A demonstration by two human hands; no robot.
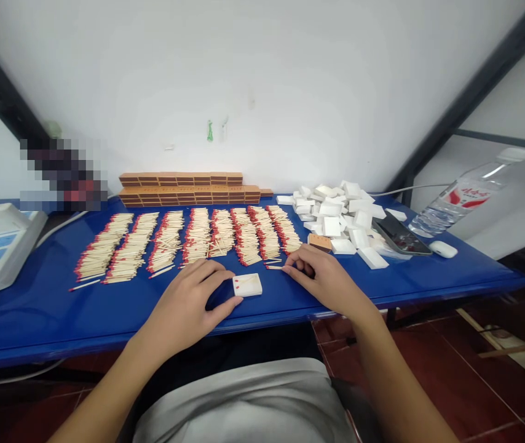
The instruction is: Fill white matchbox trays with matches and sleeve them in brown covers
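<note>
Between the thumb and index finger of my left hand (191, 301) is the left end of a small white matchbox tray (251, 290), flat on the blue table (285, 304). A few red-headed matches lie inside it. My right hand (320, 274) pinches the pale end of a single match (274, 267), its red head pointing left. That match is just in front of the rows of matches (220, 231), which are spread across the table with red heads mostly to the left. Close beyond my right hand sits one brown matchbox (319, 242).
Stacked brown matchboxes (189, 195) line the wall. White trays (331, 209) are heaped at the right, beside a phone (401, 234), a white earbud case (443, 248) and a tilted water bottle (463, 197). A power strip (2, 246) with cables stands at the left edge.
</note>
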